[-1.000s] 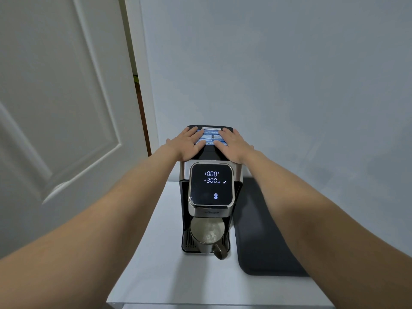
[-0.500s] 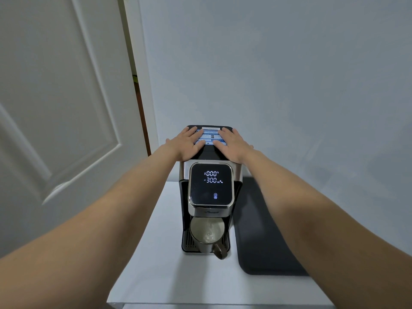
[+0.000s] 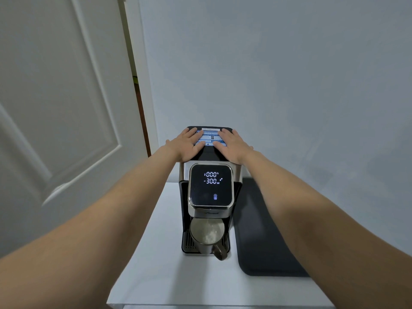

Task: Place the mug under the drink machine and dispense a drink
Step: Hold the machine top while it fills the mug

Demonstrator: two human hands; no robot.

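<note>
A black and steel drink machine (image 3: 196, 211) stands on a white table, its dark display (image 3: 210, 185) lit with "000" and "300 ml". A dark grey mug (image 3: 206, 236) sits on the drip tray under the spout, handle toward me on the right. A thin stream falls into it and liquid froths inside. My left hand (image 3: 187, 144) and my right hand (image 3: 231, 146) lie flat, fingers spread, on the machine's top at the back, either side of a blue label. Neither hand holds anything.
A black mat (image 3: 263, 230) lies on the white table (image 3: 156, 253) right of the machine. A white panelled door (image 3: 55, 97) stands ajar on the left. A plain pale wall is behind. The table's front edge is near the bottom of the view.
Both hands stay flat on the machine's top. The small icon beside the 300 ml reading keeps changing, and the mug stays in place.
</note>
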